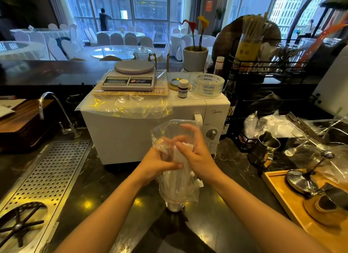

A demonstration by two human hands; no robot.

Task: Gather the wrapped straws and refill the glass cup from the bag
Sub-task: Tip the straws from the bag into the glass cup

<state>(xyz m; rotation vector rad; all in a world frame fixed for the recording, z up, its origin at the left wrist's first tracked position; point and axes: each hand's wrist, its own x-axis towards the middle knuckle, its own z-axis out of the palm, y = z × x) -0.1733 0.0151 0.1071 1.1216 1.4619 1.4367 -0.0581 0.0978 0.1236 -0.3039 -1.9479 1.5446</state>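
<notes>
Head view looks down on a dark, glossy stone counter [105, 186] where both bare forearms reach in toward a clear plastic bag [169, 134] standing upright just in front of a white microwave [120, 136]. The left hand [156, 164] wraps around the bag's left side at about mid-height, thumb pointing right across the plastic, fingers curled closed around it. The right hand [197, 154] presses in from the right; its thumb and lower fingers pinch a bundle of white wrapped straws [180, 158] through or at the bag's mouth, while the forefinger arches loosely above. The straws run down inside the plastic toward a glass cup [175, 207], whose base shows at the bottom of the bag, resting on the counter; whether the bag lies around the cup or only in front of it cannot be told. On top of the microwave sit a kitchen scale [130, 77], a small bottle with a white cap [183, 87], a roll of clear tape [207, 85] and a sheet of crinkled clear film [128, 105]. To the left lie a perforated metal drain tray [50, 175] and a curved tap [54, 111]. To the right stand a metal pitcher [263, 149] and a wooden tray [293, 202] holding metal tools.
</notes>
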